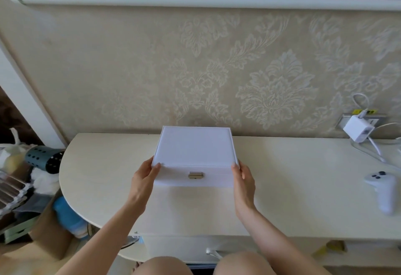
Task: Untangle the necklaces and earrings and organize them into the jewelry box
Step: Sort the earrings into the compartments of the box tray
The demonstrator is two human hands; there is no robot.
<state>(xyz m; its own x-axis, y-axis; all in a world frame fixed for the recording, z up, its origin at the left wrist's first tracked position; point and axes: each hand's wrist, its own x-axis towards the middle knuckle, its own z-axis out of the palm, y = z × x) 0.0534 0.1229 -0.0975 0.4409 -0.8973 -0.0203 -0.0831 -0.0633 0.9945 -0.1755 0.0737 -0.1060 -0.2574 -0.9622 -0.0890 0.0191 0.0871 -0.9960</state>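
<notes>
From the near side, the left hand (pixel 143 179) and right hand (pixel 243 180) each grip a near corner of the closed jewelry box (pixel 195 146), thumbs on its lid, mid-table (pixel 293 188) by the far wall; no necklaces or earrings show, so the sorting looks unstarted.
</notes>
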